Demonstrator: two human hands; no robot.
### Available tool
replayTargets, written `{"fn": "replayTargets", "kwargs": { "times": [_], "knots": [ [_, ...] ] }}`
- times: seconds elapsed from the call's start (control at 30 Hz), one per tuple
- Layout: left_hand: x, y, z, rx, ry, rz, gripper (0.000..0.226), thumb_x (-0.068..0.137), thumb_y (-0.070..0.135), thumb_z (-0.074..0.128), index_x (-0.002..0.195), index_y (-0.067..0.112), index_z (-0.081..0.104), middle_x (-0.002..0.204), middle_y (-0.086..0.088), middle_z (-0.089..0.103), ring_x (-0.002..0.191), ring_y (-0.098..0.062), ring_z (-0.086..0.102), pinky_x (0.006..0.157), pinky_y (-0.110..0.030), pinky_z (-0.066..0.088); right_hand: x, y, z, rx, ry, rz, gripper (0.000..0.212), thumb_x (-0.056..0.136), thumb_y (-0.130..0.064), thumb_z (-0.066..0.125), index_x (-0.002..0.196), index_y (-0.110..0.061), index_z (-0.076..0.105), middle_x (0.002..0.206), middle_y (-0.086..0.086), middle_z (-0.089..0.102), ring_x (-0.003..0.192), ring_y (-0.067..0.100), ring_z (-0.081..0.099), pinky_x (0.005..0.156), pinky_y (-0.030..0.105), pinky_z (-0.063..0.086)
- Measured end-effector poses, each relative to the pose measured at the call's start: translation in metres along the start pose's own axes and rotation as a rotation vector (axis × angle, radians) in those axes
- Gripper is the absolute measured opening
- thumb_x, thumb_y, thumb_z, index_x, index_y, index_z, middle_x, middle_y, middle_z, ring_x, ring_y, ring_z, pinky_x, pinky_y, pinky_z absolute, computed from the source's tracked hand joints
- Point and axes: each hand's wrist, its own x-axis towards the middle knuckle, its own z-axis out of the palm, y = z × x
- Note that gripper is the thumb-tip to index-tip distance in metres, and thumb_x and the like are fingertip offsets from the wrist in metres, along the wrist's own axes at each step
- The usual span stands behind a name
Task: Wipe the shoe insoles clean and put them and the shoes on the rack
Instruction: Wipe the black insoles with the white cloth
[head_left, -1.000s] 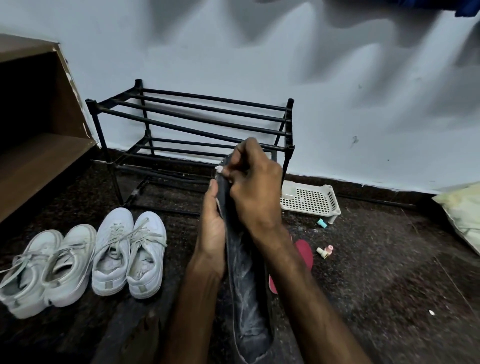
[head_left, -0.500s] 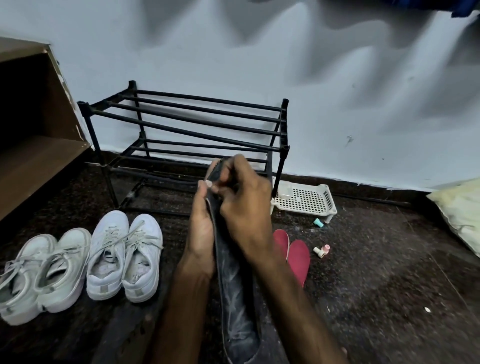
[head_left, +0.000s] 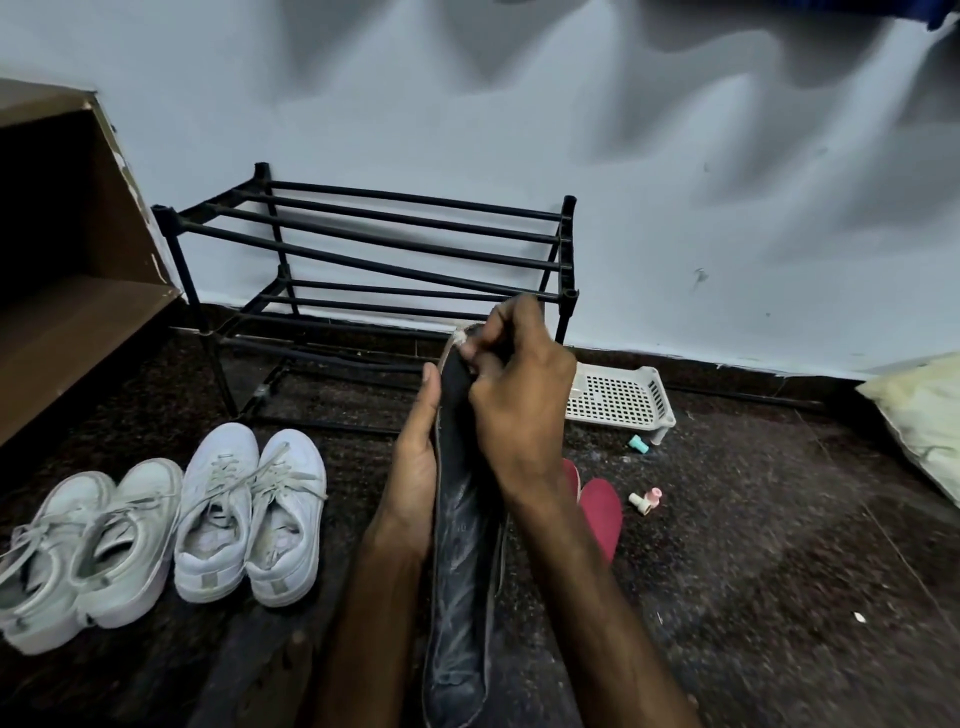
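Note:
A long dark insole (head_left: 460, 566) stands on edge in front of me, streaked with pale marks. My left hand (head_left: 415, 457) holds its left edge, thumb up along the side. My right hand (head_left: 511, 395) is curled over the insole's top end and pinches a small pale wipe (head_left: 460, 338) against it. Two red insoles (head_left: 602, 512) lie on the floor, partly hidden behind my right forearm. Two pairs of white sneakers (head_left: 249, 512) (head_left: 85, 556) sit on the floor at the left. The black tube rack (head_left: 374, 244) stands empty against the wall.
A white perforated plastic tray (head_left: 623, 402) lies upside down right of the rack. Small caps and a little bottle (head_left: 645, 500) are scattered near it. A brown wooden shelf unit (head_left: 67, 322) is at the far left. A pale cushion (head_left: 924, 415) sits at the right edge.
My right hand with the wipe has slid a little along the insole's top end. My view has shifted, so the red insoles show more.

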Motion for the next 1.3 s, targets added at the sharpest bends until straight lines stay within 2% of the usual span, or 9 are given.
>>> {"fn": "replayTargets", "kwargs": {
  "times": [0.17,0.27,0.37,0.47,0.7,0.87,0.93,1.13,1.3],
  "knots": [
    [0.0,0.009,-0.012,0.133,0.078,0.117,0.071,0.085,0.067,0.045,0.094,0.003,0.074,0.087,-0.019,0.07,0.095,-0.029,0.065,0.087,-0.034,0.054,-0.075,-0.006,-0.006,0.087,-0.125,0.045,0.038,0.07,0.019,0.062,0.075,-0.016,0.048,0.067,-0.009,0.051,0.062,0.007,0.055,0.059,0.016,0.045],
    [0.002,-0.001,-0.008,0.183,0.055,0.093,0.047,0.092,0.053,0.048,0.085,0.013,0.071,0.09,-0.011,0.067,0.1,-0.024,0.061,0.092,-0.034,0.051,-0.052,0.001,-0.005,-0.02,-0.087,-0.026,0.031,0.075,0.011,0.06,0.079,-0.017,0.049,0.07,-0.008,0.054,0.063,0.015,0.056,0.059,0.032,0.048],
    [0.004,-0.006,-0.005,0.18,0.047,0.101,0.043,0.094,0.04,0.053,0.117,0.008,0.067,0.117,-0.015,0.067,0.113,-0.025,0.063,0.099,-0.037,0.049,-0.01,0.012,0.002,-0.079,-0.017,-0.032,0.026,0.078,0.008,0.064,0.081,-0.013,0.049,0.071,-0.005,0.057,0.065,0.015,0.059,0.06,0.04,0.05],
    [0.002,-0.005,-0.003,0.177,0.024,0.118,0.052,0.094,0.041,0.048,0.129,0.004,0.059,0.126,-0.02,0.064,0.119,-0.031,0.06,0.106,-0.043,0.045,0.009,0.017,-0.001,-0.079,0.052,0.034,0.031,0.077,0.017,0.062,0.08,-0.011,0.049,0.071,-0.006,0.056,0.065,0.003,0.059,0.061,0.027,0.051],
    [0.005,-0.009,-0.013,0.075,0.051,0.095,0.048,0.091,0.053,0.047,0.094,0.007,0.058,0.085,-0.009,0.068,0.083,-0.018,0.07,0.074,-0.029,0.059,-0.051,0.01,-0.006,-0.037,0.008,0.036,0.037,0.072,0.017,0.06,0.079,-0.018,0.049,0.071,-0.009,0.055,0.068,0.019,0.061,0.063,0.043,0.051],
    [-0.001,-0.012,-0.006,0.027,0.014,0.026,0.066,0.097,0.057,0.035,0.137,0.008,0.054,0.138,-0.015,0.057,0.129,-0.026,0.053,0.112,-0.043,0.037,0.011,0.019,-0.004,-0.064,0.157,0.073,0.033,0.074,0.018,0.063,0.079,-0.011,0.05,0.069,-0.005,0.055,0.062,0.0,0.055,0.061,0.018,0.049],
    [0.001,-0.013,-0.008,0.031,0.005,0.048,0.069,0.097,0.058,0.037,0.141,0.006,0.049,0.143,-0.016,0.051,0.135,-0.027,0.047,0.117,-0.045,0.028,0.018,0.018,-0.005,-0.064,0.177,0.091,0.032,0.074,0.018,0.063,0.079,-0.011,0.049,0.068,-0.006,0.055,0.062,0.002,0.057,0.062,0.025,0.051],
    [-0.001,-0.022,-0.006,-0.061,-0.06,0.04,0.062,0.097,0.052,0.032,0.115,0.007,0.071,0.12,-0.014,0.068,0.113,-0.023,0.065,0.086,-0.032,0.056,-0.029,0.009,-0.01,-0.115,0.095,0.059,0.035,0.076,0.012,0.064,0.083,-0.018,0.048,0.072,-0.007,0.056,0.068,0.019,0.059,0.064,0.041,0.049],
    [-0.005,-0.025,0.002,0.016,-0.057,0.005,0.064,0.089,0.057,0.051,0.133,0.011,0.059,0.138,-0.015,0.056,0.127,-0.026,0.055,0.097,-0.036,0.051,0.013,0.003,-0.008,-0.121,0.173,0.028,0.035,0.075,0.016,0.063,0.085,-0.015,0.05,0.071,-0.009,0.055,0.066,0.011,0.061,0.064,0.036,0.052]
  ]
}}
